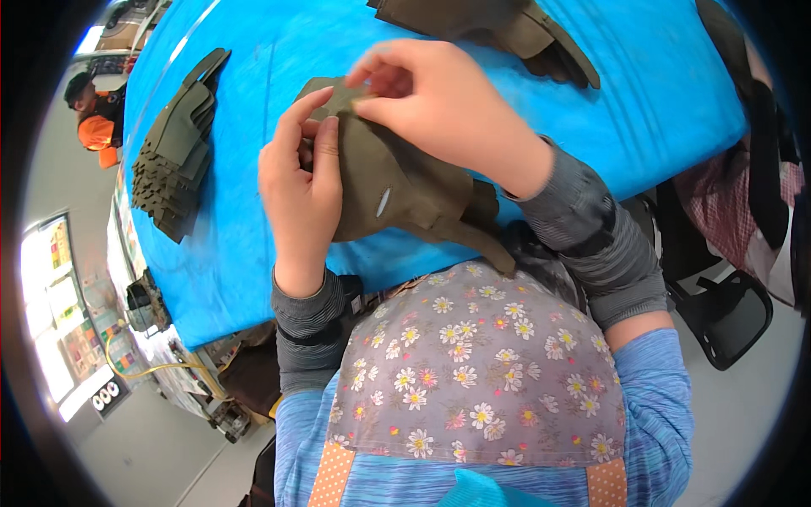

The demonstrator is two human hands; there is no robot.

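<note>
An olive-brown piece of fabric or leather [405, 182] with a slit lies in front of me near the table's front edge, with more brown layers under its right side and a narrow strip pointing toward my apron. My left hand [300, 190] is closed at its left edge, thumb and forefinger against the material. Above the far end of the piece, my right hand [439, 106] has thumb and fingers drawn together in a pinch. Whatever sits between those fingertips is too small and blurred to name. The far corner of the piece is partly behind my fingers.
On the blue table cover [253, 279], a fanned stack of olive-brown cut pieces [173, 156] lies at left. Another brown pile [507, 34] is at the far side. A black chair [726, 317] stands at right. Someone in orange and black [97, 122] is at far left.
</note>
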